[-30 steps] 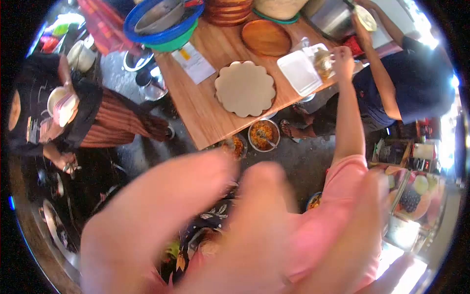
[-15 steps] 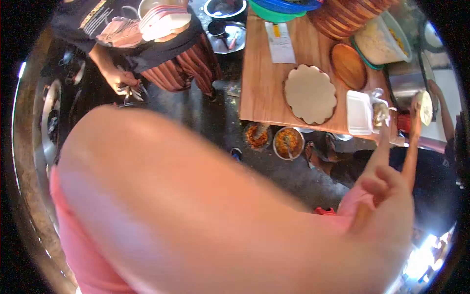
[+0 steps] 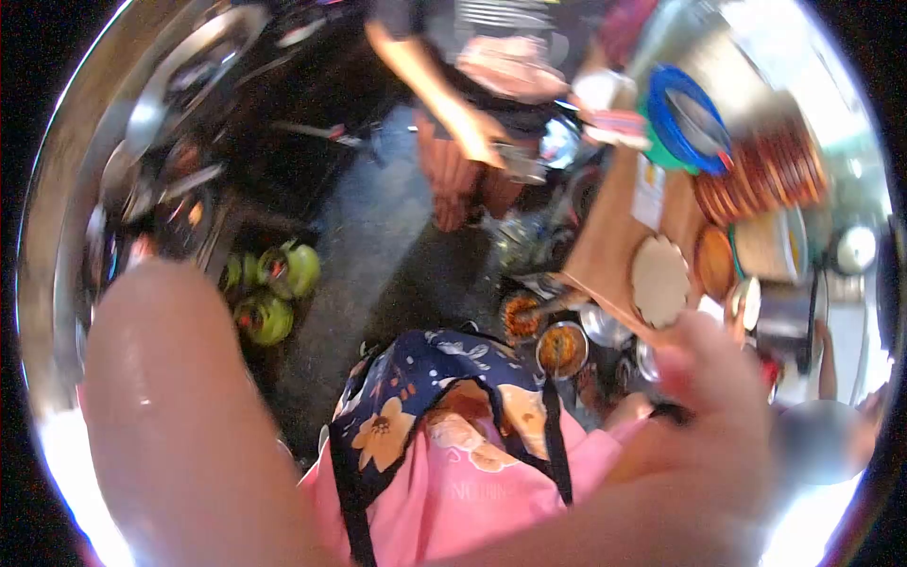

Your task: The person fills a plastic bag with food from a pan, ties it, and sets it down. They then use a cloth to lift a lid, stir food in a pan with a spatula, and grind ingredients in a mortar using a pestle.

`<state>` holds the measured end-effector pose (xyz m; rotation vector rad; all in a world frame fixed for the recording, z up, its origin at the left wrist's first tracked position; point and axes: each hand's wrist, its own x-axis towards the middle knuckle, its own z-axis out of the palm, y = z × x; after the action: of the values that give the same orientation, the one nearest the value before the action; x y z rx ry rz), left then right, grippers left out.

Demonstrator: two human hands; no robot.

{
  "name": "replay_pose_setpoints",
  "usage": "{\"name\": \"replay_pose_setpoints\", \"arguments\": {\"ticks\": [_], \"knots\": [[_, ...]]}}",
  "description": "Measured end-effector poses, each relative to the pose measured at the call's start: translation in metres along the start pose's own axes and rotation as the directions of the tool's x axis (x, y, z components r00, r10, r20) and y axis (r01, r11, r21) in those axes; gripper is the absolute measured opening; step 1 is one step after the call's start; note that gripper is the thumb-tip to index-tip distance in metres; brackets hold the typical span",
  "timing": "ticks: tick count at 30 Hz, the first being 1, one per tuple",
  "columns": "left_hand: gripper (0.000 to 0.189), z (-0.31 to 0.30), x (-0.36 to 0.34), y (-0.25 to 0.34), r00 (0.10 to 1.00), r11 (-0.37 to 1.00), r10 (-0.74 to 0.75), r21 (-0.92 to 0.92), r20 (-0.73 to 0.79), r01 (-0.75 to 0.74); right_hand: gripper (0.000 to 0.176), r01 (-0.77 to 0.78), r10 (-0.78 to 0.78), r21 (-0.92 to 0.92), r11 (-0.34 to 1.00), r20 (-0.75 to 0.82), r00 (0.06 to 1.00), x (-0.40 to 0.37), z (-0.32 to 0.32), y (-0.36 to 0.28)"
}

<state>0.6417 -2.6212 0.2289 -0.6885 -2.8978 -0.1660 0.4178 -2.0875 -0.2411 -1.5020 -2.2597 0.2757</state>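
My left arm, bent with the elbow high at the left, fills the near part of the view. Its forearm runs along the bottom, and my left hand (image 3: 713,373) is a blurred shape at the right. The hand overlaps the near edge of the wooden table (image 3: 609,222), just below a cream plate (image 3: 659,282) with a scalloped rim. The fingers are smeared by motion. Behind the forearm shows my right pink sleeve; my right hand is hidden. I wear a pink top under a dark floral cloth (image 3: 425,364) with black straps.
A person in a dark shirt (image 3: 515,71) stands ahead, a shiny metal thing in one hand. Bowls of orange food (image 3: 562,350) stand low beside the table. On it are a blue basin (image 3: 685,118) and stacked brown plates (image 3: 765,165). Several green round objects (image 3: 274,293) lie left.
My view has swung, bringing my chest and the green objects into sight. The left forearm now lies lower in view. My right forearm, reaching to the table before, is now mostly hidden.
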Motion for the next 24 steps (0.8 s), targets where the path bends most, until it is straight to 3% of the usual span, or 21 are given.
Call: {"name": "replay_pose_setpoints", "arguments": {"ticks": [2,3,6,8,11,13,14,15,17,18,19,21,22,24], "knots": [[0.026,-0.011,-0.061,-0.004,0.995,0.996,-0.09,0.018,-0.033,0.091,0.021,0.11,-0.109,-0.01,0.994,0.059,0.992,-0.05,0.0,-0.003],[0.026,-0.026,-0.068,0.011,0.989,0.988,-0.146,0.05,-0.021,0.147,0.02,0.183,-0.18,-0.01,0.983,0.141,0.974,-0.094,-0.038,-0.03],[0.027,-0.045,-0.145,0.021,0.965,0.962,-0.255,0.084,-0.064,0.26,0.019,0.42,-0.397,-0.002,0.908,0.322,0.86,-0.154,0.009,-0.026],[0.027,-0.054,-0.192,0.037,0.937,0.93,-0.339,0.124,-0.082,0.347,0.018,0.625,-0.58,0.082,0.776,0.483,0.656,-0.232,0.028,-0.04],[0.028,-0.062,-0.267,0.043,0.877,0.867,-0.469,0.135,-0.105,0.48,0.016,0.844,-0.764,0.348,0.408,0.636,0.107,-0.366,0.048,-0.054],[0.028,-0.065,-0.286,0.051,0.842,0.831,-0.526,0.135,-0.125,0.539,0.015,0.79,-0.75,0.582,0.192,0.606,-0.264,-0.436,0.054,-0.065],[0.028,-0.064,-0.303,0.054,0.824,0.817,-0.548,0.117,-0.144,0.565,0.014,0.703,-0.65,0.707,0.077,0.571,-0.502,-0.502,0.055,-0.049],[0.029,-0.066,-0.317,0.054,0.805,0.802,-0.572,0.096,-0.157,0.589,0.014,0.598,-0.569,0.801,0.022,0.502,-0.652,-0.545,0.048,-0.04],[0.029,-0.065,-0.379,0.056,0.757,0.763,-0.625,0.054,-0.188,0.644,0.013,0.358,-0.4,0.933,-0.043,0.313,-0.862,-0.656,0.025,-0.034],[0.029,-0.065,-0.391,0.057,0.731,0.741,-0.655,0.022,-0.19,0.671,0.012,0.233,-0.345,0.916,-0.328,0.113,-0.932,-0.682,-0.008,-0.042],[0.029,-0.067,-0.404,0.058,0.711,0.723,-0.677,0.007,-0.192,0.691,0.02,0.288,-0.362,0.947,-0.145,0.22,-0.906,-0.703,-0.033,-0.046],[0.03,-0.064,-0.43,0.052,0.653,0.672,-0.731,-0.043,-0.196,0.739,0.022,0.224,-0.292,0.963,-0.153,0.172,-0.941,-0.757,-0.119,-0.064],[0.03,-0.061,-0.445,0.045,0.616,0.639,-0.763,-0.081,-0.196,0.765,0.022,0.208,-0.25,0.975,-0.08,0.182,-0.951,-0.78,-0.167,-0.075],[0.03,-0.043,-0.475,0.027,0.525,0.556,-0.829,-0.168,-0.193,0.814,0.02,0.049,-0.197,0.998,0.026,0.053,-0.979,-0.831,-0.242,-0.1]]}}
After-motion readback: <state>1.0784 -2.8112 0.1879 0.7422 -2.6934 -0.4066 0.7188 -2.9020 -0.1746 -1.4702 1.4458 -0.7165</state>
